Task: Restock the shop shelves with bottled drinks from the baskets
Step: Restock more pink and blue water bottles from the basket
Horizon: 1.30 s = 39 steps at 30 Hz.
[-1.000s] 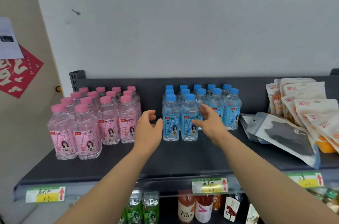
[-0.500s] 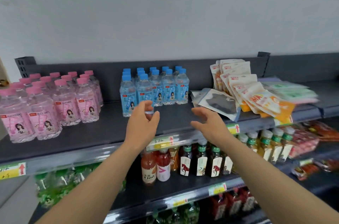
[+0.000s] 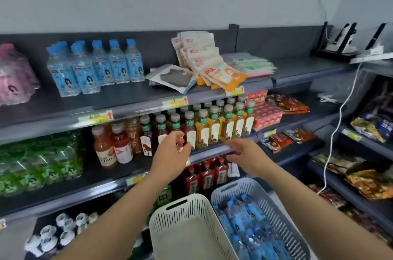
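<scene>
Blue-capped water bottles [image 3: 95, 68] stand in a block on the top shelf [image 3: 63, 106], with pink-capped bottles [image 3: 14, 76] blurred at the far left. Low down, a grey slotted basket [image 3: 282, 217] holds several more blue bottles [image 3: 246, 223] lying flat. Beside it sits a cream basket [image 3: 170, 217] with nothing in it. My left hand [image 3: 170, 153] and my right hand [image 3: 246, 157] hover in front of the second shelf, above the baskets, fingers loosely bent and holding nothing.
The second shelf carries tea and juice bottles [image 3: 202, 127] and green packs [image 3: 38, 164]. Snack pouches [image 3: 208, 63] lie on the top shelf to the right. A white cable [image 3: 338, 123] hangs down past the side rack of snack bags [image 3: 370, 183].
My view swung right and down, bringing the two baskets into sight. Both hands drew back from the blue bottles on the top shelf and dropped to the second shelf's height.
</scene>
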Motion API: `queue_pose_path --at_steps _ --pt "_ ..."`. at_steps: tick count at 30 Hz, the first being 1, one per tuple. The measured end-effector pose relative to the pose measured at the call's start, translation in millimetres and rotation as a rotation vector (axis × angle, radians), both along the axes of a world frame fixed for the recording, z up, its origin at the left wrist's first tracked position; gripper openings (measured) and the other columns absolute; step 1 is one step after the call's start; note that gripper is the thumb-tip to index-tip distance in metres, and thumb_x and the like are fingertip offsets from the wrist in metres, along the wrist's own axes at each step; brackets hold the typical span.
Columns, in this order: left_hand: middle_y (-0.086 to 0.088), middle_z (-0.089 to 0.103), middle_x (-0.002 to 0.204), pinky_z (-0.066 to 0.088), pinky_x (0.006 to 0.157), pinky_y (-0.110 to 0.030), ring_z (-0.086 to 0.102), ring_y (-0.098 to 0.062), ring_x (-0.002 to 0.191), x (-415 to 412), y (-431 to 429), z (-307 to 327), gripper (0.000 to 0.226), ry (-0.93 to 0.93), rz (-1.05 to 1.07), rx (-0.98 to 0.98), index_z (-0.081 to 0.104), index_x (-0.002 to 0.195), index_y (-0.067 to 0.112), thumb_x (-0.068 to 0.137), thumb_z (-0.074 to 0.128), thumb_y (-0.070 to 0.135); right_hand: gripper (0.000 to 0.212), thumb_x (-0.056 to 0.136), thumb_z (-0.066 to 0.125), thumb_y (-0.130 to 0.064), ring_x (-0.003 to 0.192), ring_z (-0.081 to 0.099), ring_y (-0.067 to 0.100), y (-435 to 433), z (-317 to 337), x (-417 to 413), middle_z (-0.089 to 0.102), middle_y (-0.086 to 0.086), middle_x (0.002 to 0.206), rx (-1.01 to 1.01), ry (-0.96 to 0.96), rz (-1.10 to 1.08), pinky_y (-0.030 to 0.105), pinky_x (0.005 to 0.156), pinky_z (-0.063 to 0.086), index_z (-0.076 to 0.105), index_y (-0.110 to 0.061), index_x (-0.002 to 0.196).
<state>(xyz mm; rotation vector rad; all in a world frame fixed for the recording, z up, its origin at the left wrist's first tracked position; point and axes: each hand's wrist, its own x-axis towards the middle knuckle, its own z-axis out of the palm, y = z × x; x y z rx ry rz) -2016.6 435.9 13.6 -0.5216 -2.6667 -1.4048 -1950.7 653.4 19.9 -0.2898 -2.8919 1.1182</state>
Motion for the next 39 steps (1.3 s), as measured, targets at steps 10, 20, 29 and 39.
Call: queue_pose_path --at_steps 10,20,29,39 --pt "0.007 0.06 0.091 0.047 0.078 -0.028 0.058 -0.009 0.084 95 115 -91 0.035 -0.296 -0.082 -0.111 0.049 0.124 0.018 0.092 0.055 0.031 0.046 0.087 0.067 -0.017 0.118 0.056 0.018 108 -78 106 0.058 0.002 0.131 -0.055 -0.174 -0.109 0.032 0.098 0.047 0.055 -0.016 0.131" --pt "0.01 0.054 0.083 0.049 0.077 -0.031 0.059 -0.014 0.078 85 158 -162 0.037 -0.536 -0.022 -0.154 0.049 0.125 0.009 0.093 0.057 0.025 0.042 0.087 0.066 -0.016 0.115 0.057 0.016 149 -140 104 0.06 0.001 0.129 -0.079 -0.25 -0.14 0.027 0.098 0.042 0.057 -0.014 0.128" --pt "-0.005 0.046 0.066 0.033 0.067 -0.029 0.046 -0.023 0.063 17 187 -234 0.03 -0.727 0.064 -0.243 0.043 0.064 0.016 0.09 0.056 0.022 0.043 0.089 0.064 -0.014 0.12 0.055 0.018 173 -197 39 0.057 0.003 0.134 -0.088 -0.359 -0.115 0.028 0.102 0.039 0.056 -0.013 0.13" --pt "-0.006 0.055 0.085 0.033 0.058 -0.028 0.053 -0.021 0.075 -33 219 -330 0.021 -0.945 0.033 -0.419 0.058 0.096 0.008 0.092 0.057 0.028 0.041 0.089 0.061 -0.008 0.12 0.055 0.02 199 -269 -11 0.057 0.007 0.134 -0.192 -0.481 -0.15 0.024 0.1 0.04 0.055 -0.01 0.13"
